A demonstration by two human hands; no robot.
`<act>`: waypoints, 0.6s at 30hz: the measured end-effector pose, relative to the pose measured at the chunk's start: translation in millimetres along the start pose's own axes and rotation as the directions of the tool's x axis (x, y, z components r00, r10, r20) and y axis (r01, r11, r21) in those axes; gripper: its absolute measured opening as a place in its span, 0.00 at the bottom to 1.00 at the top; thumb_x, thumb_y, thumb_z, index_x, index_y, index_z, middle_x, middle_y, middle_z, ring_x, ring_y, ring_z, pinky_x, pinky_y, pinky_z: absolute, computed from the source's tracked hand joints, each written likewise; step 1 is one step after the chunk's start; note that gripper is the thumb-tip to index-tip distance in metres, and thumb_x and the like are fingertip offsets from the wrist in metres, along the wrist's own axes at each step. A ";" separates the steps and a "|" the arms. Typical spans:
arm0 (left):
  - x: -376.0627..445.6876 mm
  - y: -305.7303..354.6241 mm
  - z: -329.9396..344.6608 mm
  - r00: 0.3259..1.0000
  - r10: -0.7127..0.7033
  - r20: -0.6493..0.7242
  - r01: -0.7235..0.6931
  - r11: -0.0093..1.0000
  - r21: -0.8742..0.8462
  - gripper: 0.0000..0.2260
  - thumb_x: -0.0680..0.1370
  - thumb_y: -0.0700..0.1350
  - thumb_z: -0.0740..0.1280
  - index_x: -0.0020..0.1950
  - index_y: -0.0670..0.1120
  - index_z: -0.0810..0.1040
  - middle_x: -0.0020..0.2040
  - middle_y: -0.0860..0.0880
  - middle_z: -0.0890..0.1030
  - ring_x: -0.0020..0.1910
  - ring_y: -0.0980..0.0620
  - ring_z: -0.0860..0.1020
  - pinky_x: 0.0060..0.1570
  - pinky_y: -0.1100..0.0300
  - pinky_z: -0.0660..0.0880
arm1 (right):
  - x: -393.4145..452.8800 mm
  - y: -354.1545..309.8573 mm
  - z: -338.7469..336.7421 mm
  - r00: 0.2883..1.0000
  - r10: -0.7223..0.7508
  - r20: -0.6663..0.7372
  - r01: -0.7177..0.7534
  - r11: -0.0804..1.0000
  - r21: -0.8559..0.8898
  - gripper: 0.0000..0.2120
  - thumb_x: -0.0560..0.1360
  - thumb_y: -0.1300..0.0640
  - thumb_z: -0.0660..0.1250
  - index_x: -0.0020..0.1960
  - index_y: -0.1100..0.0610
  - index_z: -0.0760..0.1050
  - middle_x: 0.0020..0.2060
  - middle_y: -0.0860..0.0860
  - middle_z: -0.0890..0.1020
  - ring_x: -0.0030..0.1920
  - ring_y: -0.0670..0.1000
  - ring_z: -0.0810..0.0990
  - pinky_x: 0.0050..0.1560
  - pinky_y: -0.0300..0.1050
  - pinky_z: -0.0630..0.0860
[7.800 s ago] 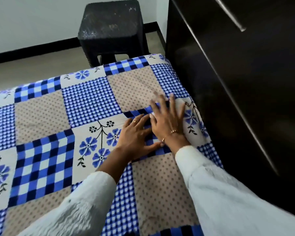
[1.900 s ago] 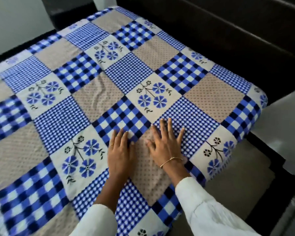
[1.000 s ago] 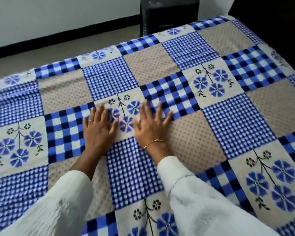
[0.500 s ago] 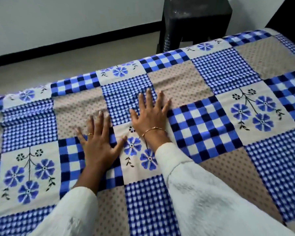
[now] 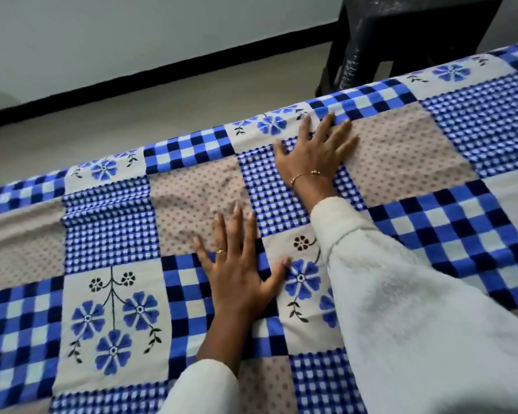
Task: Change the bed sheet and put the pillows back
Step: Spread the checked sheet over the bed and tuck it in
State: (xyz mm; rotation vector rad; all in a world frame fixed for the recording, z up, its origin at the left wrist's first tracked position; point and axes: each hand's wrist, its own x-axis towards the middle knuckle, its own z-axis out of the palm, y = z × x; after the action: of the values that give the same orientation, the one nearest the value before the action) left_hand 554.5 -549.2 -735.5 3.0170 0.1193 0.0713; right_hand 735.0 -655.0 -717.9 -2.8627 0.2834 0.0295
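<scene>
- Sheet [image 5: 108, 222]: a patchwork print of blue checks, fine gingham, dotted beige squares and blue flower panels, spread across the bed and filling most of the view. Its far edge runs diagonally from the left border up to the right border. Shallow ridges show in the cloth at the far left.
- Left hand [image 5: 240, 282]: palm down on the sheet, fingers straight and spread, thumb splayed to the right beside a flower panel. A ring [image 5: 221, 251] sits on one finger. The hand holds nothing.
- Right hand [image 5: 314, 150]: palm down, farther from the camera than the left, fingers straight and fanned wide. The fingertips [image 5: 329, 118] reach the sheet's far edge. A bracelet [image 5: 307, 175] circles the wrist. The hand holds nothing.
- Sleeves [image 5: 401, 294]: white, covering both forearms to the wrists.
- Stool [image 5: 401, 34]: dark, standing on the floor just beyond the far edge of the bed, at upper right.
- Floor [image 5: 162, 106]: pale, bounded by a black skirting [image 5: 132, 73] under a white wall.
</scene>
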 end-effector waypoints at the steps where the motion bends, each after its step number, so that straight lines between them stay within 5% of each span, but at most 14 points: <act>1: 0.0 -0.3 -0.1 1.000 -0.003 0.003 0.003 1.000 -0.004 0.39 0.74 0.71 0.40 0.76 0.48 0.56 0.77 0.49 0.54 0.76 0.45 0.51 0.69 0.34 0.44 | 9.3 -8.9 3.5 1.000 -0.021 0.003 0.021 1.000 -0.003 0.35 0.75 0.36 0.52 0.75 0.53 0.55 0.75 0.60 0.51 0.73 0.69 0.44 0.69 0.69 0.39; 7: 0.7 -0.5 -0.1 1.000 0.003 -0.005 -0.004 0.999 -0.044 0.38 0.75 0.69 0.38 0.75 0.47 0.59 0.76 0.47 0.57 0.75 0.44 0.55 0.69 0.34 0.45 | 39.0 -64.3 10.8 0.937 -0.338 0.088 0.346 0.932 -0.108 0.24 0.78 0.40 0.48 0.66 0.50 0.69 0.67 0.49 0.72 0.71 0.58 0.60 0.69 0.66 0.45; 9: 0.3 -2.0 1.7 1.000 0.012 -0.001 -0.012 0.999 -0.030 0.37 0.75 0.69 0.41 0.75 0.47 0.60 0.76 0.48 0.57 0.75 0.44 0.56 0.68 0.34 0.46 | 34.0 -84.3 13.4 0.859 -0.492 0.141 0.503 0.862 -0.057 0.22 0.79 0.42 0.47 0.66 0.48 0.69 0.68 0.46 0.71 0.71 0.54 0.61 0.69 0.64 0.47; 12: -1.3 -4.3 7.2 0.999 0.028 -0.029 -0.028 1.000 0.006 0.37 0.72 0.68 0.51 0.75 0.47 0.61 0.76 0.47 0.58 0.75 0.43 0.57 0.68 0.34 0.46 | 15.5 -99.9 12.6 0.720 -0.669 0.182 0.672 0.739 0.059 0.22 0.81 0.45 0.47 0.74 0.45 0.58 0.75 0.45 0.57 0.75 0.50 0.51 0.70 0.63 0.46; 15: -1.7 -5.1 7.2 1.000 0.012 -0.022 -0.012 1.000 0.002 0.38 0.70 0.66 0.53 0.75 0.46 0.61 0.76 0.47 0.58 0.75 0.43 0.57 0.68 0.32 0.48 | -7.9 -86.0 11.9 0.932 -0.362 -0.005 0.358 0.920 0.159 0.25 0.80 0.46 0.51 0.75 0.53 0.56 0.76 0.52 0.53 0.76 0.54 0.47 0.71 0.64 0.43; 18: 2.2 -1.3 1.9 0.998 0.013 -0.064 -0.015 0.999 -0.031 0.32 0.77 0.64 0.43 0.74 0.47 0.63 0.75 0.45 0.61 0.74 0.43 0.58 0.68 0.34 0.47 | -23.9 -78.1 19.3 0.992 -0.128 -0.002 0.128 0.990 0.054 0.29 0.79 0.43 0.51 0.75 0.58 0.55 0.75 0.60 0.51 0.75 0.62 0.45 0.70 0.66 0.39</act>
State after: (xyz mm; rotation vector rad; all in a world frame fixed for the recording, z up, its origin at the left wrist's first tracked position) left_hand 556.7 -548.0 -737.5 2.9849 0.1018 0.1689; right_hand 726.9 -571.5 -715.2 -2.8207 0.0979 -0.0006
